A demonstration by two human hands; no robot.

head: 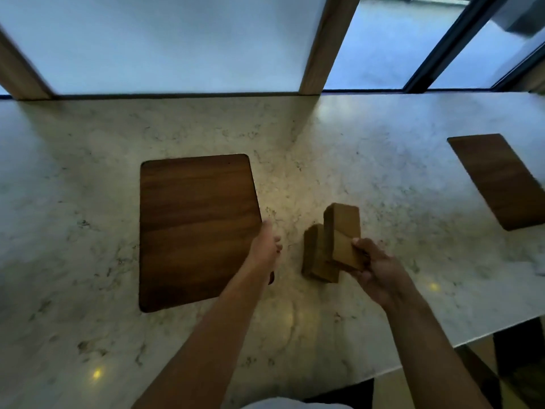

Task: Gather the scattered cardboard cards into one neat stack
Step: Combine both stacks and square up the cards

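Your right hand [373, 268] pinches light, stiff cards [343, 231] over the desk [383, 160] — left hand [265, 246] loose, empty — so grip their long edges; loose faces likely slide.

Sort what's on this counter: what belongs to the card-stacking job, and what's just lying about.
Belongs to the job:
- cardboard cards, in uneven bunches
- right hand, gripping one bunch of the cards
- left hand, holding nothing

Just lying about:
- large wooden board left of the hands
- second wooden board far right
- marble counter beneath it all
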